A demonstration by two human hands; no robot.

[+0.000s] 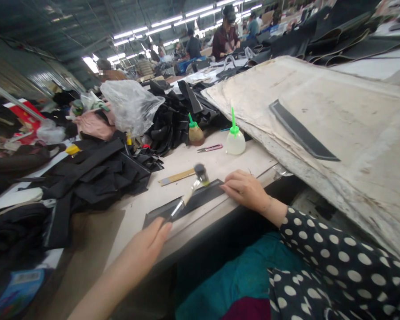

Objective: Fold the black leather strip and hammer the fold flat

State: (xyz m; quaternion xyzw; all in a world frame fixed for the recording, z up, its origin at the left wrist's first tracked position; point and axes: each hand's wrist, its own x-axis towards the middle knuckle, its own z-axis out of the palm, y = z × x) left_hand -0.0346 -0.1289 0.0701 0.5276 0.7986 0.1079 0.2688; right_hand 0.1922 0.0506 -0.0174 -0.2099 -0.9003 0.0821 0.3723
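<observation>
My left hand (151, 242) is closed around the handle of a small hammer (186, 195). Its dark, slightly blurred head is over a narrow black strip of material (200, 195), near the strip's right part; I cannot tell whether they touch. The strip lies lengthwise along the near edge of the pale work table (130, 235). At the strip's right end, my right hand (245, 189) has thumb and fingers pinched on it. Just behind the strip rests a yellowish ruler-like stick (176, 177).
Behind are pink-handled thread snips (210, 148), a brown glue bottle (195, 133) and a whitish bottle (235, 140) with green nozzles. A pale board (353, 102) at right bears another black strip (303, 131). Black pieces (96, 178) heap at left. People work farther back.
</observation>
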